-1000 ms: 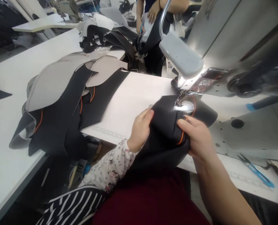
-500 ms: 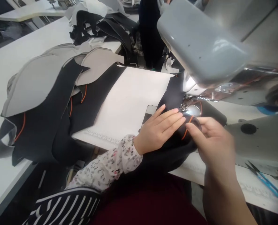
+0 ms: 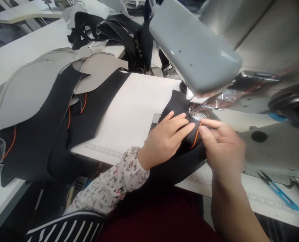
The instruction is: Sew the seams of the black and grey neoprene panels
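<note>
While the left hand [image 3: 164, 139] lies flat on a black fabric panel [image 3: 176, 104], its fingers [image 3: 182, 117] extended and unclenched, the right hand [image 3: 223, 146] sits just beside it, with its fingertips [image 3: 210, 123] near an orange piping [image 3: 196, 136]. The right hand is slightly blurred, so I cannot tell whether it pinches the piping and the fabric or only rests against them. The panel lies directly under both hands, and its far end runs beneath the steel presser foot [image 3: 193, 110] of a sewing machine [image 3: 255, 101], just past the fingertips of both hands. The rest of the black fabric [image 3: 177, 168] falls in a thick fold below the hands, towards the person's maroon lap [image 3: 149, 218].

A grey gooseneck lamp [image 3: 195, 47] hangs above the hands. Left of the left hand, a white sewing table [image 3: 129, 111] carries a heap of cut black and grey panels [image 3: 38, 101], some edged in orange, with more black pieces [image 3: 101, 33] farther off. Right of the right hand, blue-handled thread snips [image 3: 279, 191] lie on the table. A floral sleeve [image 3: 111, 181] covers the left forearm, with striped cloth [image 3: 69, 228] beneath it
</note>
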`<state>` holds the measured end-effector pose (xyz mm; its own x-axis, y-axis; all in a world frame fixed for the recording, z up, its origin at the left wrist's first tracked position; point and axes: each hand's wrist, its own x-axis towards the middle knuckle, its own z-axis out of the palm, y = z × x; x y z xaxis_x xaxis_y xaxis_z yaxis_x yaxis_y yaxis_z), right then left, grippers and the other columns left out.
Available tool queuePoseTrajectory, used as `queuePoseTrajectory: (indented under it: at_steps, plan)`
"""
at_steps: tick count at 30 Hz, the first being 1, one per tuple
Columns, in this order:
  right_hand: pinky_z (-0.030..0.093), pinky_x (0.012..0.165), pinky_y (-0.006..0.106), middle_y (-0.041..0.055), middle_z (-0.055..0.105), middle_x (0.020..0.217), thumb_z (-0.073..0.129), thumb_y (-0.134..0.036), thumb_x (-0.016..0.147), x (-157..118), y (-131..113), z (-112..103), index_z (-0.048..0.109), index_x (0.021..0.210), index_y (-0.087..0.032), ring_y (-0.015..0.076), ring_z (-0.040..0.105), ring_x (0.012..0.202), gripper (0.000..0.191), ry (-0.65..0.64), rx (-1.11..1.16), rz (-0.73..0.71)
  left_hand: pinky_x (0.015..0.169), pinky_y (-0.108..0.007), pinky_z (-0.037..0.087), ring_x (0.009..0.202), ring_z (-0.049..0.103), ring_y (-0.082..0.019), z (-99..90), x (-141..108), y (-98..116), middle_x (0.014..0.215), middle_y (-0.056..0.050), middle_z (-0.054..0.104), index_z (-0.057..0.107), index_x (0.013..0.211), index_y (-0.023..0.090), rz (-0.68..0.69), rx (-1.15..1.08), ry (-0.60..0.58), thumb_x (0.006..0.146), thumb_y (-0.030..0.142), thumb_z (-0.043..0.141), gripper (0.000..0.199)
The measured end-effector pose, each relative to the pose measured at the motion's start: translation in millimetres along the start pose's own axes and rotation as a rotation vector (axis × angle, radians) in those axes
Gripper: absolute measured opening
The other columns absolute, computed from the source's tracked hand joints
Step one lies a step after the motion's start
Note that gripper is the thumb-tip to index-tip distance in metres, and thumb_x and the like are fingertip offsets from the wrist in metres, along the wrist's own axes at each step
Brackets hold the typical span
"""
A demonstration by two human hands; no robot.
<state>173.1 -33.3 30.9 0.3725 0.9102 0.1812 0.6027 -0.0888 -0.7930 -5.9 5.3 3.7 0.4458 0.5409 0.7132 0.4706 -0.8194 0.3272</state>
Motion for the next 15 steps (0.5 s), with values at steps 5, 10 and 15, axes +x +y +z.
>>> queuePoseTrajectory:
  at_steps: [5, 10, 15]
  plan:
    - [0.041, 0.061, 0.023, -0.0043, 0.071, 0.077, 0.07, -0.043, 0.09, 2.0, -0.5, 0.4, 0.075, 0.111, -0.035, 0.011, 0.061, 0.068, 0.022, -0.009, 0.057, -0.002, 0.122, -0.05, 0.042, 0.136, 0.059, -0.024, 0.8, -0.8, 4.7, 0.126, -0.012, 0.069, 0.062, 0.131, 0.013, -0.039, -0.009, 0.015, 0.103, 0.009, 0.043, 0.034]
    - [0.043, 0.064, 0.024, -0.0038, 0.074, 0.083, 0.07, -0.043, 0.091, 5.9, 1.7, 2.1, 0.076, 0.109, -0.035, 0.0127, 0.064, 0.072, 0.02, 0.006, 0.055, -0.003, 0.121, -0.051, 0.042, 0.133, 0.061, -0.027, 1.5, 1.3, 5.1, 0.124, -0.014, 0.069, 0.065, 0.128, 0.009, -0.047, -0.015, 0.035, 0.101, 0.005, 0.045, 0.033]
    - [0.05, 0.074, 0.026, -0.0029, 0.075, 0.091, 0.07, -0.043, 0.091, 8.1, 6.4, 5.0, 0.077, 0.111, -0.034, 0.0138, 0.068, 0.077, 0.022, 0.027, 0.113, -0.031, 0.122, -0.053, 0.041, 0.131, 0.062, -0.027, 2.4, 2.1, 3.7, 0.121, -0.013, 0.068, 0.067, 0.124, 0.01, -0.049, -0.027, 0.06, 0.101, 0.004, 0.045, 0.033]
